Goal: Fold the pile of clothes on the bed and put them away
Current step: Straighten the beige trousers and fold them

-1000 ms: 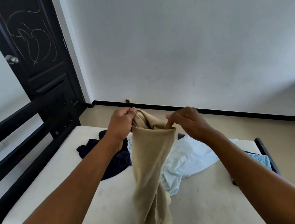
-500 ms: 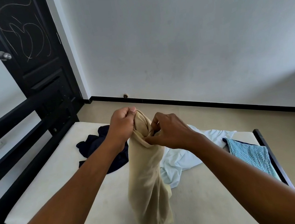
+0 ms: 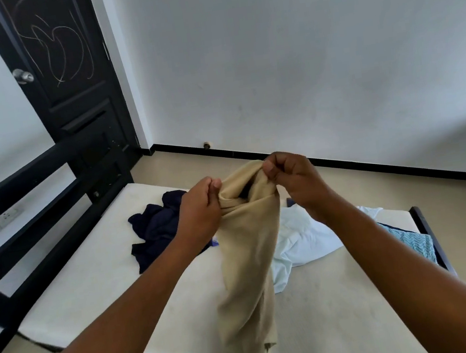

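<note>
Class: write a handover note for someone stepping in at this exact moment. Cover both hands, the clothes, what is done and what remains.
Hands: left hand grips the top edge of the beige garment; right hand pinches it alongside. It hangs unfolded over the mattress.
Navy garment and pale blue garment lie crumpled on the mattress; teal cloth at its right edge.
Done: nothing clearly folded.
Left: fold everything, put away.

a black door (image 3: 60, 66) (pale scribbles on its panel) with a round knob (image 3: 23, 76); white wall (image 3: 299, 62), black skirting (image 3: 374, 167).
</note>
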Motion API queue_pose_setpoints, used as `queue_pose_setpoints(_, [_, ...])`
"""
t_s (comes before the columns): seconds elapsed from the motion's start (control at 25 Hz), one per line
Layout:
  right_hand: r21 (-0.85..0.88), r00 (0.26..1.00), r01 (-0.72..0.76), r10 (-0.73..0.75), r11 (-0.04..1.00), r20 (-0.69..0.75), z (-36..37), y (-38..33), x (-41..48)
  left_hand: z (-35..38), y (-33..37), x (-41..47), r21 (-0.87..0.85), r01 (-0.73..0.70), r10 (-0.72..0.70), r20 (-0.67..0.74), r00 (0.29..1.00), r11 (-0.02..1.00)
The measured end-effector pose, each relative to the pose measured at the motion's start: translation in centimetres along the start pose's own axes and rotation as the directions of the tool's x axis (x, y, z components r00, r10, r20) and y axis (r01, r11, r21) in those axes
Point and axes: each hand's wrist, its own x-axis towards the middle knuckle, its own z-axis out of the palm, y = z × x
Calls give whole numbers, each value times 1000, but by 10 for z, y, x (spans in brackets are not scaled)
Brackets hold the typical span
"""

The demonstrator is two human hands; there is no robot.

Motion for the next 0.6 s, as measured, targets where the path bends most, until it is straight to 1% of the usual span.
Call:
queue_pose_setpoints(0.04, [58, 1000, -8, 7, 998, 29, 1, -3, -3, -1, 0, 2, -19, -2, 2, -4, 1000, 1000])
queue_pose_setpoints(0.12, [88, 998, -45, 41, 995, 42, 4, -3, -6, -5, 3, 10, -63, 29, -30, -15, 999, 998])
queue_pose_setpoints(0.16, [66, 998, -56, 54, 996, 22, 7, 0, -5, -8, 5, 11, -31, 11, -12, -50, 999, 999])
queue_pose_setpoints(0.2, [32, 998, -59, 59, 998, -3, 9, 2, -3, -11, 8, 8, 35, -59, 63, -115, 991, 998])
queue_pose_setpoints(0.24, [4, 998, -51, 51, 999, -28, 11, 3, -2, -14, 11, 5, 112, -190, 208, -183, 961, 975])
queue_pose_setpoints(0.28, [-3, 998, -33, 33, 999, -47, 12, 3, 0, -16, 14, 1, 195, -359, 395, -196, 898, 913])
queue_pose_setpoints(0.32, [-6, 998, -7, 7, 1000, -56, 12, 3, 1, -17, 16, -2, 264, -516, 561, -135, 816, 815])
queue_pose_setpoints(0.36, [-12, 998, 12, -12, 1000, -60, 13, 2, 2, -16, 17, -3, 319, -627, 669, -32, 742, 711])
queue_pose_setpoints(0.4, [-28, 998, 20, -22, 999, -64, 14, 2, 2, -15, 18, -4, 371, -684, 719, 59, 693, 628])
queue_pose_setpoints(0.44, [-47, 997, 20, -23, 999, -70, 16, 3, 2, -15, 19, -4, 422, -704, 742, 102, 662, 571])
queue_pose_setpoints(0.52, [-49, 993, -5, -1, 999, -114, 19, 7, 3, -18, 21, -5, 483, -726, 794, 96, 600, 490])
queue_pose_setpoints(0.56, [-26, 989, -21, 17, 999, -144, 20, 9, 4, -18, 22, -6, 484, -750, 819, 109, 564, 452])
queue_pose_setpoints(0.6, [-6, 986, -32, 31, 999, -162, 20, 10, 5, -17, 24, -8, 470, -774, 827, 147, 543, 425])
